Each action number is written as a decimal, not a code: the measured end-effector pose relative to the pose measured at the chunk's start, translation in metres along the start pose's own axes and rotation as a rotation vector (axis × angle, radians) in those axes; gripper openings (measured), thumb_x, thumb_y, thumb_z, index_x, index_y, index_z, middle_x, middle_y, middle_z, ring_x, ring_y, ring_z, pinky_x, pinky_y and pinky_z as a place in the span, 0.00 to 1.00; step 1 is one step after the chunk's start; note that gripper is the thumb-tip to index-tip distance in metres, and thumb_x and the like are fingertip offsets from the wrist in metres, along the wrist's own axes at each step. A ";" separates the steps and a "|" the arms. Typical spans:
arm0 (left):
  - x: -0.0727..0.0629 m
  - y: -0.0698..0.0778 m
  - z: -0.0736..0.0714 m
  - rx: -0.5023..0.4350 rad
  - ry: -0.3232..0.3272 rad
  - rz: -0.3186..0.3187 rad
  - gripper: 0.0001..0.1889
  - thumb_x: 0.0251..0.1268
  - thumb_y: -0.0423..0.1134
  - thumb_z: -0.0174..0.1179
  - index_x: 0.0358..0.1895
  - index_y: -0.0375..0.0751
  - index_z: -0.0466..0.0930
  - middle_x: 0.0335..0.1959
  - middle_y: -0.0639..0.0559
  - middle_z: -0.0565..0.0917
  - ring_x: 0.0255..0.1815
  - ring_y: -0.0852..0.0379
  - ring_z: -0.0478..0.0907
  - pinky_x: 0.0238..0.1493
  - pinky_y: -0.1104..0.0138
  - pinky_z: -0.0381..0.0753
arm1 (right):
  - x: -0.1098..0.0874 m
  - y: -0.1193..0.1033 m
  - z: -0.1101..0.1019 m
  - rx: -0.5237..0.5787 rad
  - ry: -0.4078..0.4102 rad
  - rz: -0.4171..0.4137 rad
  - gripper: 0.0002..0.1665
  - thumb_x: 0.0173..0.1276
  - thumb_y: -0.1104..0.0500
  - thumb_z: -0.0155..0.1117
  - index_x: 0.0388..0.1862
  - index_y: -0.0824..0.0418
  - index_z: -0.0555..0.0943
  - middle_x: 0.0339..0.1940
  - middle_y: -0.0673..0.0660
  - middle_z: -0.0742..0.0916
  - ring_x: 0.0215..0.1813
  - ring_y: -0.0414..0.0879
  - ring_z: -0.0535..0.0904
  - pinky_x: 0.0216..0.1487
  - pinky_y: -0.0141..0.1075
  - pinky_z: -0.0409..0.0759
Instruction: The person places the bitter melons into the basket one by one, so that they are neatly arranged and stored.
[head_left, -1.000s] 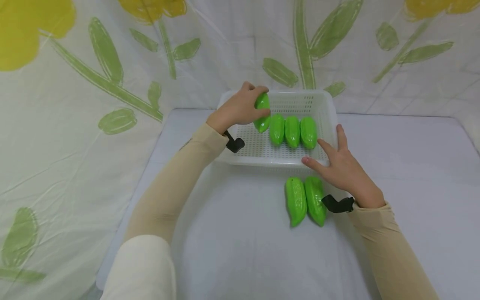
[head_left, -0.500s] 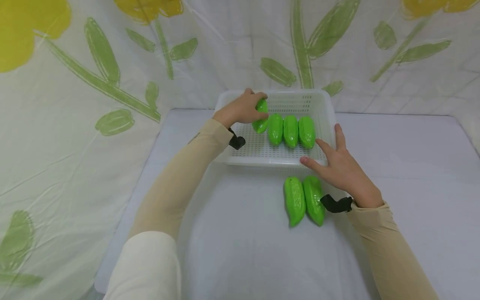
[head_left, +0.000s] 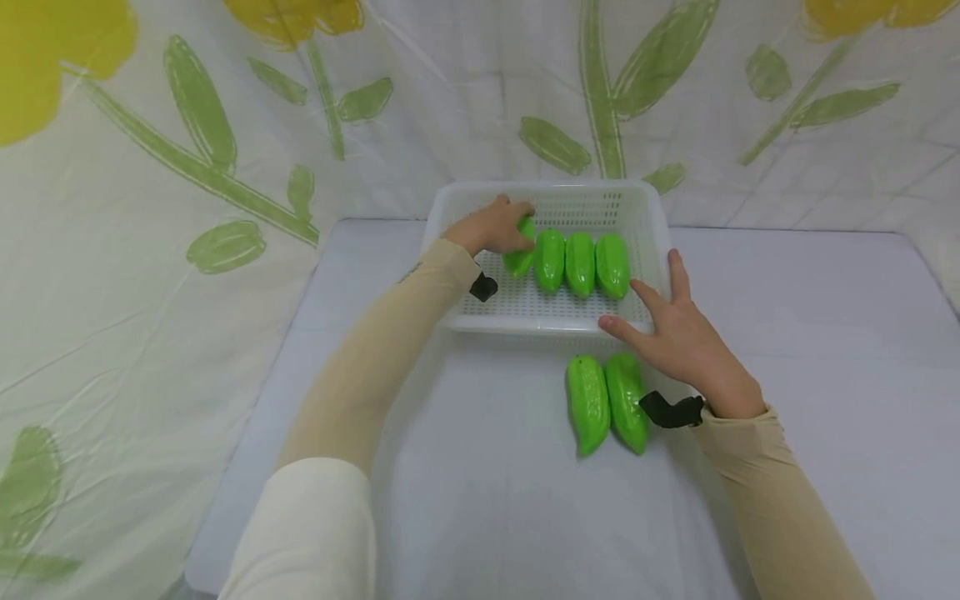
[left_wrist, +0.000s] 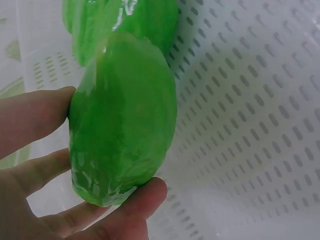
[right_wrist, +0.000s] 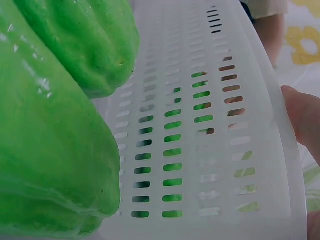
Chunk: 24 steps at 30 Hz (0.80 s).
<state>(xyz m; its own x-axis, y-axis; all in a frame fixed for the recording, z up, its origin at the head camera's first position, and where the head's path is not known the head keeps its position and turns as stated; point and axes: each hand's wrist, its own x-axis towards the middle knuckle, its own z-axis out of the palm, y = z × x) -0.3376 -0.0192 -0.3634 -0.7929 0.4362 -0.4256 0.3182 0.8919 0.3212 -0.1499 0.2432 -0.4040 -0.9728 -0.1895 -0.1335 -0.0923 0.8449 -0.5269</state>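
Observation:
A glossy green vegetable-like piece, long, ribbed and tapered, is pinched between thumb and fingers of my left hand. It is low inside the white perforated basket, left of three similar green pieces lying side by side. The left wrist view shows the held piece tilted, with the thumb and fingers at its edges and the basket's slotted floor beyond. My right hand spreads its fingers at the basket's front right corner, thumb on the rim. Its thumb shows beside the basket wall.
On the white-covered table, two more green pieces lie in front of the basket, near the right wrist. Behind the basket hangs a white curtain printed with yellow flowers and green leaves.
My left hand has come down slightly with the green piece, lowering it into the basket beside the row of three. The right hand has stayed at the basket's corner.

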 end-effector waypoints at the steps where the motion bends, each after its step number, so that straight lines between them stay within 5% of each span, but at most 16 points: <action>1: 0.001 0.000 0.001 -0.007 -0.005 -0.004 0.40 0.76 0.53 0.59 0.85 0.53 0.53 0.85 0.36 0.48 0.82 0.37 0.58 0.77 0.38 0.63 | 0.000 0.000 0.000 0.000 0.001 -0.001 0.59 0.73 0.26 0.54 0.84 0.67 0.56 0.84 0.62 0.25 0.75 0.83 0.60 0.67 0.73 0.68; 14: 0.012 -0.001 0.015 -0.007 -0.048 -0.036 0.42 0.73 0.51 0.61 0.85 0.53 0.52 0.87 0.38 0.41 0.87 0.38 0.39 0.81 0.37 0.51 | -0.001 0.001 0.001 0.004 0.015 -0.002 0.59 0.73 0.26 0.55 0.84 0.67 0.57 0.84 0.62 0.25 0.76 0.82 0.59 0.67 0.73 0.68; 24: 0.018 -0.002 0.019 0.010 -0.076 -0.027 0.43 0.72 0.51 0.60 0.86 0.53 0.49 0.86 0.35 0.43 0.87 0.36 0.41 0.79 0.35 0.53 | 0.000 0.000 0.001 -0.003 0.005 0.005 0.59 0.73 0.25 0.54 0.84 0.67 0.56 0.84 0.61 0.24 0.76 0.82 0.59 0.68 0.73 0.67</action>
<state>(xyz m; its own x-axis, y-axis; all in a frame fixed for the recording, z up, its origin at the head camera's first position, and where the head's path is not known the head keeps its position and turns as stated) -0.3425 -0.0113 -0.3877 -0.7597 0.4192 -0.4971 0.3028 0.9046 0.3001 -0.1498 0.2434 -0.4047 -0.9742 -0.1831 -0.1321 -0.0882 0.8474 -0.5236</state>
